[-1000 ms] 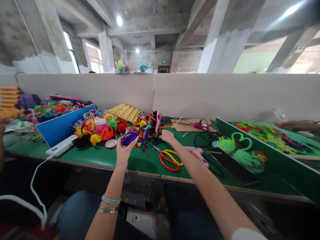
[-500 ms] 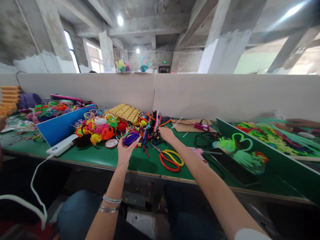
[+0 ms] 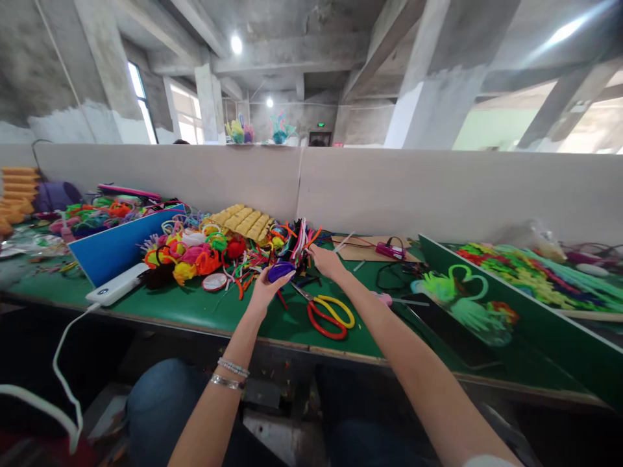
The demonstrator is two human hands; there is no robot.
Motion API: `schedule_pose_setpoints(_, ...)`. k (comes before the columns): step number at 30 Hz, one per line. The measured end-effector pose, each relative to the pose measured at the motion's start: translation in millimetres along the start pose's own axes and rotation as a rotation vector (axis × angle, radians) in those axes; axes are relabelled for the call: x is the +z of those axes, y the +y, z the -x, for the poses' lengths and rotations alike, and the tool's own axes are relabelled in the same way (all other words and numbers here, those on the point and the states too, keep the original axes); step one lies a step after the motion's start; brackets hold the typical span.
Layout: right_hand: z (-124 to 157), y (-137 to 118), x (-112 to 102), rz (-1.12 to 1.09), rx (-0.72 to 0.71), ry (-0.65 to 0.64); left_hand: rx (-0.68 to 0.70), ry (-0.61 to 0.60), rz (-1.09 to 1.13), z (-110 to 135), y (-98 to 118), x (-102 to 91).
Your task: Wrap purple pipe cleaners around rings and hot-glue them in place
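Note:
My left hand [image 3: 265,290] is closed around a purple fuzzy oval piece [image 3: 281,272], apparently of pipe cleaner, held low over the table. My right hand [image 3: 327,261] reaches into the near side of a bundle of mixed pipe cleaners [image 3: 302,237], its fingers pinched together. An orange pipe cleaner [image 3: 316,235] sticks up by those fingertips; what they pinch is too small to make out. Between my forearms lie scissors [image 3: 331,318] with one red and one yellow handle, blades toward my left hand.
Left are a heap of coloured fuzzy pieces [image 3: 199,253], a yellow egg-carton sheet [image 3: 243,220], a blue board [image 3: 126,243] and a white power strip [image 3: 117,284]. Right are a pink glue gun [image 3: 384,298], a dark phone-like slab [image 3: 452,334], green swan figures [image 3: 479,305] and a green divider [image 3: 525,305].
My left hand has moved right with the purple piece, closer to the bundle and the scissors. My right hand stays at the bundle, while the orange pipe cleaner beside it now points more upward.

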State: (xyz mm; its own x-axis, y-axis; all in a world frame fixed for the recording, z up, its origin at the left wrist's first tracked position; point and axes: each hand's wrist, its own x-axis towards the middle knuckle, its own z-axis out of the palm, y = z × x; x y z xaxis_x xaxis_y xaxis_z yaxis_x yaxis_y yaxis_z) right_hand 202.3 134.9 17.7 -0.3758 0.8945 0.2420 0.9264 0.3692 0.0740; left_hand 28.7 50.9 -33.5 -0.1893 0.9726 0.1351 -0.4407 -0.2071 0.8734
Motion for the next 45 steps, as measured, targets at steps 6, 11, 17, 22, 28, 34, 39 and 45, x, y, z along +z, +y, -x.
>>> schedule_pose_setpoints(6, 10.5, 1.7, -18.5, 0.023, -0.006, 0.018, -0.067, -0.034, 0.043, -18.9, -15.1, 15.2)
schedule_pose_setpoints(11, 35.7, -3.6, -37.2, 0.038, 0.016, 0.051, -0.099, -0.033, 0.062, -23.9, -15.6, 17.9)
schedule_pose_setpoints(17, 76.0, -9.2, -63.3, -0.020, -0.013, 0.270, -0.130, -0.046, 0.082, -17.4, -3.0, 11.7)
schedule_pose_setpoints(22, 108.2, -8.0, -84.5, -0.276, -0.109, 0.813, -0.122, -0.063, 0.177, -11.8, 21.7, -4.5)
schedule_pose_setpoints(28, 141.9, -20.7, -116.9, -0.693, -0.103, 1.050, 0.001, -0.275, 0.240, 21.9, 58.8, -11.0)
schedule_pose_setpoints(34, 170.1, -34.6, -143.2, -0.952, -0.101, 1.005, -0.023, -0.731, 0.193, 64.9, 83.1, -2.5)
schedule_pose_setpoints(39, 186.3, -43.2, -138.6, -1.149, -0.028, 1.013, -0.135, -0.906, 0.234, 78.3, 67.2, 12.7)
schedule_pose_setpoints(45, 183.5, -42.5, -102.2, -1.422, 0.127, 0.911, -0.308, -1.172, 0.125, 87.8, 52.4, 24.5)
